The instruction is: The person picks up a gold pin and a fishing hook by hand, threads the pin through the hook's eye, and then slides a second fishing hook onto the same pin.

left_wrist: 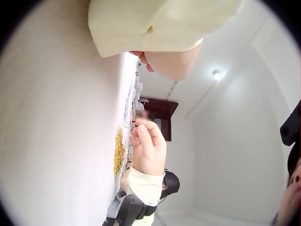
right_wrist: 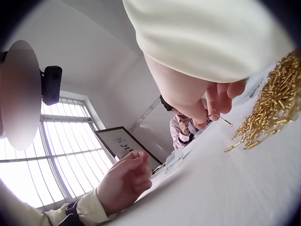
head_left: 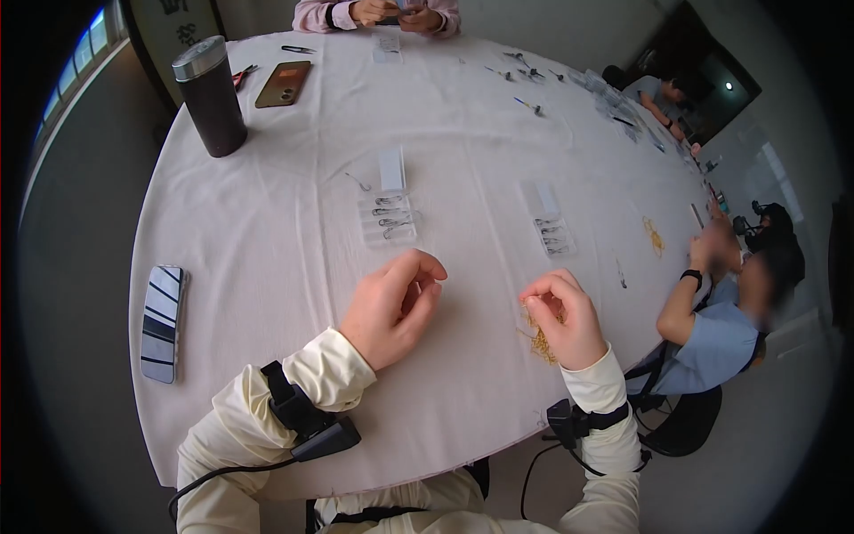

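My right hand [head_left: 569,322] hovers by a small heap of gold-coloured metal pieces [head_left: 543,348] on the white cloth. Between its thumb and fingertips it pinches a small gold metal piece with a thin wire loop [right_wrist: 227,122], best seen in the right wrist view. My left hand [head_left: 396,307] lies over the cloth with fingers loosely curled, and nothing shows in it. Beyond it stands an open clear compartment box [head_left: 388,235] with dark wire hooks in its slots. A similar clear box [head_left: 553,238] lies farther right, beyond my right hand.
A striped phone [head_left: 163,325] lies at the left edge. Farther back are a dark tumbler [head_left: 212,107], a brown phone [head_left: 283,84] and small snips [head_left: 298,50]. Gold pieces [head_left: 654,236] lie to the right. People sit across and along the right side.
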`<state>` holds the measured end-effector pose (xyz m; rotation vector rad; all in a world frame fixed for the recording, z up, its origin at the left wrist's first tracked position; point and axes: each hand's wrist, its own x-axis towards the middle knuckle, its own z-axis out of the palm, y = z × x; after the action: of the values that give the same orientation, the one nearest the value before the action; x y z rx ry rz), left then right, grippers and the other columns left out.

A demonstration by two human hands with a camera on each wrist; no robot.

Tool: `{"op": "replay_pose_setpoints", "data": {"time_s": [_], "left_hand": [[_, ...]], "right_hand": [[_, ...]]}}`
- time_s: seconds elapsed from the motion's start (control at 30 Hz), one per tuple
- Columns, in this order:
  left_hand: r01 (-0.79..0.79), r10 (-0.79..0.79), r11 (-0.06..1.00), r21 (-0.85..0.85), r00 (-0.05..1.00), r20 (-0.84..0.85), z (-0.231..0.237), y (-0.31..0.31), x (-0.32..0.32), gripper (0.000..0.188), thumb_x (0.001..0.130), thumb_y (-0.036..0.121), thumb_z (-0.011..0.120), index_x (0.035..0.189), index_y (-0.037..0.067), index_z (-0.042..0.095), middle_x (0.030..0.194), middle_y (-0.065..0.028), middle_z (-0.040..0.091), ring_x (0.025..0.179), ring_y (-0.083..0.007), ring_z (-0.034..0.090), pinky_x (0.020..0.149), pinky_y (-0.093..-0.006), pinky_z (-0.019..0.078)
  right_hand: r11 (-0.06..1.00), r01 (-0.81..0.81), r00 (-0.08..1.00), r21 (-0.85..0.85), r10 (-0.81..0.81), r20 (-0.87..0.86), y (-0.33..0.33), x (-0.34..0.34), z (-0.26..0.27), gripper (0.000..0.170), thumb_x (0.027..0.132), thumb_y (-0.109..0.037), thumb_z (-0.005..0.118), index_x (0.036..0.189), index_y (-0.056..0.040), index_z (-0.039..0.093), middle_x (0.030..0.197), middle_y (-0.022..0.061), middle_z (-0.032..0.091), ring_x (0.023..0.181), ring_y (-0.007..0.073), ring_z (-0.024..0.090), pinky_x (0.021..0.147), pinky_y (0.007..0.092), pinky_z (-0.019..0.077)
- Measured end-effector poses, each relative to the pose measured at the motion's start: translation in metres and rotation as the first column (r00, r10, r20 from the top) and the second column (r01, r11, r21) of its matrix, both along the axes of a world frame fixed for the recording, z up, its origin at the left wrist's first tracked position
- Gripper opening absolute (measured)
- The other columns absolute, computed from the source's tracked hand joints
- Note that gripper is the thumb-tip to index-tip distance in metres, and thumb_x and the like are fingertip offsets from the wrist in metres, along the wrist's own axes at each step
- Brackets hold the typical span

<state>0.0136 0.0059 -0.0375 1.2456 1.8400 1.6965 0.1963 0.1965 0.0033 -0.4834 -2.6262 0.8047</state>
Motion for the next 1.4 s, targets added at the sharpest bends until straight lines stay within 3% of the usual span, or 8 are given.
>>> {"op": "replay_pose_setpoints", "data": {"time_s": [0.07, 0.1, 0.17, 0.27, 0.7, 0.9, 0.97, 1.4], "left_hand": [[0.073, -0.074, 0.997, -0.03, 0.996, -0.059, 0.001, -0.001, 0.001, 0.014, 0.094, 0.002, 0.058, 0.107, 0.001, 0.058, 0.079, -0.0042, 0.06, 0.061, -0.0098, 0.053, 0.058, -0.0254, 0.0434], [0.071, -0.073, 0.997, -0.032, 0.996, -0.059, 0.002, -0.001, 0.001, 0.014, 0.094, 0.002, 0.058, 0.107, 0.001, 0.058, 0.079, -0.0042, 0.06, 0.061, -0.0098, 0.053, 0.058, -0.0254, 0.0434], [0.2, -0.202, 0.978, -0.06, 0.979, -0.018, 0.004, -0.001, 0.003, 0.018, 0.093, 0.005, 0.062, 0.111, 0.001, 0.059, 0.086, -0.0055, 0.065, 0.064, -0.0105, 0.059, 0.059, -0.0259, 0.047], [0.24, -0.24, 0.971, 0.004, 0.97, 0.037, 0.001, 0.001, 0.012, 0.023, 0.092, 0.009, 0.067, 0.112, 0.001, 0.06, 0.093, -0.0065, 0.068, 0.065, -0.0114, 0.061, 0.06, -0.0265, 0.0497], [0.228, -0.223, 0.974, -0.01, 0.96, 0.172, -0.005, 0.001, 0.013, 0.009, 0.098, 0.007, 0.065, 0.101, -0.001, 0.066, 0.087, -0.0044, 0.069, 0.075, -0.0083, 0.063, 0.067, -0.0256, 0.0526], [0.149, -0.161, 0.985, 0.082, 0.97, 0.181, -0.011, 0.003, 0.014, 0.007, 0.093, 0.005, 0.067, 0.099, 0.001, 0.069, 0.086, -0.008, 0.065, 0.067, -0.0138, 0.058, 0.062, -0.0287, 0.049], [0.147, -0.151, 0.988, 0.038, 0.978, 0.146, -0.007, 0.001, 0.012, 0.009, 0.095, 0.005, 0.068, 0.102, 0.0, 0.068, 0.09, -0.0069, 0.067, 0.073, -0.0105, 0.06, 0.067, -0.0257, 0.0504], [0.177, -0.167, 0.984, -0.014, 0.95, 0.264, 0.003, -0.001, 0.015, 0.014, 0.097, 0.006, 0.066, 0.108, -0.002, 0.067, 0.094, -0.0063, 0.072, 0.078, -0.0082, 0.065, 0.069, -0.0231, 0.054]], "right_hand": [[0.854, 0.005, 0.998, -0.52, -0.039, -0.056, -0.001, -0.004, -0.001, 0.008, 0.097, -0.006, 0.061, 0.1, 0.0002, 0.065, 0.091, 0.0031, 0.066, 0.081, 0.012, 0.06, 0.077, 0.0271, 0.0505], [0.853, 0.003, 0.998, -0.522, -0.038, -0.056, -0.002, -0.006, -0.002, 0.008, 0.097, -0.006, 0.061, 0.1, 0.0002, 0.065, 0.091, 0.0031, 0.066, 0.081, 0.012, 0.06, 0.077, 0.0271, 0.0505], [0.628, -0.019, 0.995, -0.778, -0.061, -0.074, -0.005, -0.011, -0.003, 0.011, 0.099, -0.01, 0.06, 0.103, 0.0005, 0.062, 0.095, 0.0029, 0.067, 0.085, 0.0088, 0.059, 0.081, 0.0253, 0.0481], [0.512, -0.07, 0.995, -0.856, -0.021, -0.094, -0.015, -0.022, -0.003, 0.011, 0.099, -0.011, 0.061, 0.104, -0.0009, 0.061, 0.096, 0.0038, 0.067, 0.088, 0.0087, 0.06, 0.082, 0.0249, 0.0473], [0.65, -0.181, 0.968, -0.738, -0.014, -0.249, -0.032, -0.037, -0.009, 0.011, 0.099, -0.011, 0.06, 0.105, -0.002, 0.061, 0.094, 0.0038, 0.068, 0.089, 0.0092, 0.061, 0.08, 0.025, 0.048], [0.378, -0.169, 0.981, -0.91, -0.022, -0.192, -0.026, -0.036, -0.018, 0.013, 0.099, -0.014, 0.061, 0.102, -0.0021, 0.06, 0.089, 0.0027, 0.065, 0.084, 0.0082, 0.058, 0.077, 0.0234, 0.0467], [0.563, -0.115, 0.992, -0.819, 0.024, -0.123, -0.031, -0.037, -0.015, 0.011, 0.099, -0.013, 0.061, 0.101, -0.002, 0.06, 0.089, 0.0021, 0.065, 0.082, 0.0077, 0.057, 0.076, 0.0234, 0.0463], [0.668, -0.127, 0.986, -0.733, 0.001, -0.169, -0.033, -0.04, -0.024, 0.007, 0.097, -0.007, 0.062, 0.098, -0.0007, 0.06, 0.089, 0.0015, 0.063, 0.082, 0.0078, 0.058, 0.078, 0.0237, 0.0471]]}}
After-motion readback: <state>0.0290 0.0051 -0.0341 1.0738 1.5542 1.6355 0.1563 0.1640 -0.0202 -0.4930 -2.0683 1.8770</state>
